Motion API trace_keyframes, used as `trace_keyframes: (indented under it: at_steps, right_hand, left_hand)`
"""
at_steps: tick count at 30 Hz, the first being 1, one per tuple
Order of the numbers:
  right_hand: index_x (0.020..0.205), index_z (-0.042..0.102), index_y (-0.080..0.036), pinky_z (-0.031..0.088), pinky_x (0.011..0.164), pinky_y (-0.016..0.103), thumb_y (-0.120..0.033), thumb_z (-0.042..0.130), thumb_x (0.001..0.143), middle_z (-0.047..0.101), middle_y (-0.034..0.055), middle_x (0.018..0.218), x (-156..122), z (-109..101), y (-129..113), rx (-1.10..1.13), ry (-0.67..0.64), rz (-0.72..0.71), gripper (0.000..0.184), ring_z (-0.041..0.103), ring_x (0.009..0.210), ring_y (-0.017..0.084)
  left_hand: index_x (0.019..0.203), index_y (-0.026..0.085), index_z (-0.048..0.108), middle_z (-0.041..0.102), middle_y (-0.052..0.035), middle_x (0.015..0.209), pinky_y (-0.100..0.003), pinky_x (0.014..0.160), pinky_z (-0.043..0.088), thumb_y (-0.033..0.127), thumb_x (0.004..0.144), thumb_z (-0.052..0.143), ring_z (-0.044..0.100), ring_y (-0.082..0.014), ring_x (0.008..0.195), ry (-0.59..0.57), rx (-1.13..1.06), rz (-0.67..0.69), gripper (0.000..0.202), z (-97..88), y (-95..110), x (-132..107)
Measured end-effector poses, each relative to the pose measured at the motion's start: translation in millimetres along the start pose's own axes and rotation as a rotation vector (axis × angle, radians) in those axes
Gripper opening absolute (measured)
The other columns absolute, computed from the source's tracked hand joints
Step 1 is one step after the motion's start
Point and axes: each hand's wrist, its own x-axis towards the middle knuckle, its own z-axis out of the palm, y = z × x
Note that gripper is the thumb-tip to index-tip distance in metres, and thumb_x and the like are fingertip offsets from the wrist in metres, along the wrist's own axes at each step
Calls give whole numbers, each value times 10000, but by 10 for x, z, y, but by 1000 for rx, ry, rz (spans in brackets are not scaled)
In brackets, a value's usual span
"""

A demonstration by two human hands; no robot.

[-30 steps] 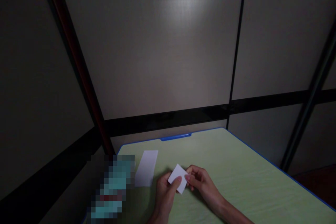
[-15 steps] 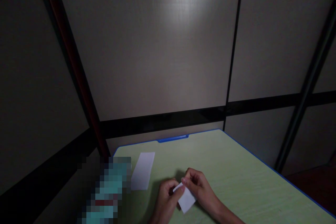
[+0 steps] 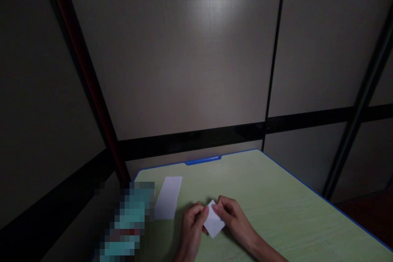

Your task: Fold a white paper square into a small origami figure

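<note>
A small white piece of folded paper (image 3: 214, 223) is held between both hands above the table, one corner pointing away from me and one toward me. My left hand (image 3: 193, 223) pinches its left side, thumb on top and fingers curled behind. On the right edge, my right hand (image 3: 231, 215) grips it the same way, thumb lying across the upper face. The fingertips under the paper are mostly hidden. To the left of my hands, a flat white paper strip (image 3: 168, 197) lies on the table, touched by neither hand.
The pale green table (image 3: 294, 213) has a blue edge and a blue slot or handle (image 3: 203, 160) at its far side. A blurred-out teal object (image 3: 125, 221) lies at the left edge. Light wall panels (image 3: 190, 69) with dark strips stand behind the table.
The paper has shifted slightly up and left, and its far corner now shows between my thumbs. My hands have moved a little apart, both still gripping it.
</note>
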Motion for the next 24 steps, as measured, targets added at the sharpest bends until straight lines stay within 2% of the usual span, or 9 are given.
trace_keyframes:
  at_steps: [9, 12, 15, 20, 24]
  right_hand:
    - [565, 402, -150, 207, 410, 185, -401, 478, 651, 319, -57, 478, -39, 5, -78, 38, -89, -3, 276, 302, 451, 67]
    - [596, 418, -147, 212, 420, 185, -377, 507, 635, 328, -56, 495, -46, 10, -83, 6, -81, -25, 249, 295, 465, 69]
    - [564, 411, -145, 212, 421, 187, -352, 501, 647, 317, -55, 496, -38, 9, -64, -45, -16, -26, 240, 279, 467, 69]
    - [522, 414, -147, 207, 414, 190, -371, 485, 653, 296, -56, 475, -35, -11, -27, -89, -9, -24, 269, 275, 458, 73]
    - [508, 426, -143, 217, 425, 193, -379, 492, 644, 301, -51, 482, -52, -7, -16, -128, -23, -35, 281, 284, 468, 78]
  left_hand:
    - [418, 137, 445, 365, 42, 437, -160, 358, 292, 381, 596, 511, 368, -77, 416, 135, 10, 80, 310, -46, 76, -6]
    - [437, 128, 480, 397, 29, 456, -165, 372, 301, 357, 614, 502, 388, -88, 438, 128, 39, 99, 290, -58, 69, -7]
    - [445, 126, 503, 419, 19, 474, -173, 397, 315, 327, 634, 489, 408, -98, 465, 100, 67, 136, 276, -60, 51, -2]
    - [558, 128, 554, 495, -5, 561, -205, 530, 369, 257, 644, 493, 472, -132, 577, 76, 114, 209, 166, -42, 75, 1]
    - [521, 129, 538, 468, 8, 525, -196, 496, 356, 240, 629, 507, 460, -122, 543, 99, 127, 200, 158, -36, 99, -10]
